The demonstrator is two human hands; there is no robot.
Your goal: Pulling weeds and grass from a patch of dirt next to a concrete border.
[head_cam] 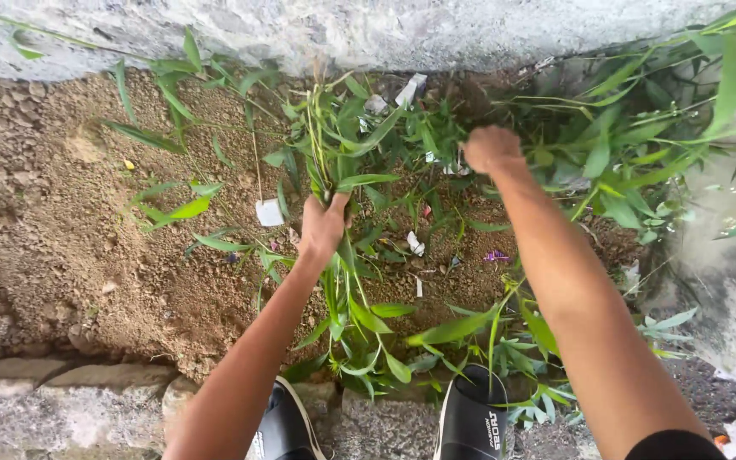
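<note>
we were mid-weeding; our left hand [324, 228] clenched a bunch of green stalks [325, 145] rising from the soil bed [53, 221]; our right hand [491, 149] was fisted in leafy growth [606, 145], its catch hidden; next seemed a firm pull upward; roots stayed buried, sandals [470, 422] cut off.

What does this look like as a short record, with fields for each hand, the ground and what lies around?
Left hand: closed around a bunch of green leafy stems
Right hand: fisted among the leafy plants near the wall
Ground: brown bare soil with small paper scraps
Edges: grey concrete wall at top, stone kerb at bottom
Feet: black sandals
</note>
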